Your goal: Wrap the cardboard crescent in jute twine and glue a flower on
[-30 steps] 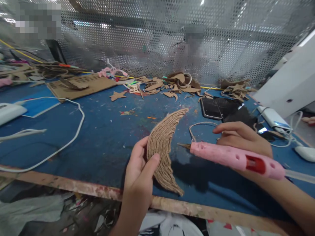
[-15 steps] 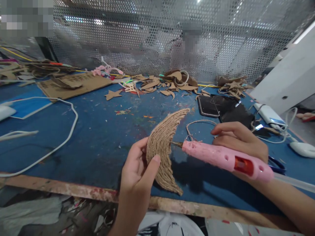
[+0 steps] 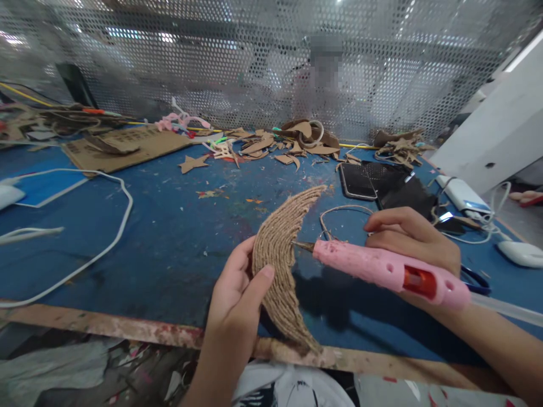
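My left hand (image 3: 240, 288) grips a crescent moon (image 3: 282, 254) covered in rows of brown twine, thumb on its face and fingers behind its outer edge. In my right hand (image 3: 413, 240) is a pink hot glue gun (image 3: 360, 263), with a clear glue stick (image 3: 504, 305) coming out of its back end. The metal nozzle (image 3: 304, 246) points left and meets or nearly meets the crescent's inner curve. A loop of loose twine (image 3: 343, 208) lies behind the nozzle, close to my right fingers.
Cardboard scraps (image 3: 258, 144) and a cardboard star (image 3: 193, 163) lie toward the back. A phone (image 3: 358, 182) and a white power bank (image 3: 462, 195) with cables are at right. A white cable (image 3: 114, 240) curves across the left. A perforated metal screen (image 3: 237, 68) closes off the far side.
The crescent has tilted slightly, its lower tip shifting down and right over the table's edge. The glue gun keeps almost the same place at the inner curve.
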The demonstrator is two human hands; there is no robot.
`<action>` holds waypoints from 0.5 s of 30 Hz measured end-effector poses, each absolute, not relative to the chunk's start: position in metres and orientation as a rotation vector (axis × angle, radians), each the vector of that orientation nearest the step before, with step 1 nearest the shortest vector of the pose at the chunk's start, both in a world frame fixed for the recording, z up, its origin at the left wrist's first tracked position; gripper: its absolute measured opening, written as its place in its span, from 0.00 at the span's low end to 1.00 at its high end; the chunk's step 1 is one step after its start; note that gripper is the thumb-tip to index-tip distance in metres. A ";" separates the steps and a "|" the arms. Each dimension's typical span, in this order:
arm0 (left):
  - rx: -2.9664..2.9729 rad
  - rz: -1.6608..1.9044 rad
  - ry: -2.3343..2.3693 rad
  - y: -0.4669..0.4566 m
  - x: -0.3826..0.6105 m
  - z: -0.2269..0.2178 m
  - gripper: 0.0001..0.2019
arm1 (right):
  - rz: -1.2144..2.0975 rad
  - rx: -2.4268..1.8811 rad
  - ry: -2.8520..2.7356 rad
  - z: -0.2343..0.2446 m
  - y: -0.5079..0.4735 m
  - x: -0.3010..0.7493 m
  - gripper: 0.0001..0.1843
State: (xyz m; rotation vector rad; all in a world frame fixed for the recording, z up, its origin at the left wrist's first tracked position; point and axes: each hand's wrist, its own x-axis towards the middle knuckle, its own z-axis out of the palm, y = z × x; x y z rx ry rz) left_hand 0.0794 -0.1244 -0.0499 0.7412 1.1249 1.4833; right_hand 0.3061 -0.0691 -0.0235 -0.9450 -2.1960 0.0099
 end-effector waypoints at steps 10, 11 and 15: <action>0.628 1.503 1.001 -0.120 0.083 -0.045 0.20 | 0.182 -1.078 -1.992 -0.022 -0.057 0.305 0.06; 0.641 1.531 1.039 -0.121 0.083 -0.044 0.20 | 0.158 -1.105 -1.989 -0.021 -0.054 0.305 0.06; 0.786 1.511 1.278 -0.120 0.065 -0.034 0.23 | 0.036 -1.195 -2.023 -0.028 -0.039 0.310 0.06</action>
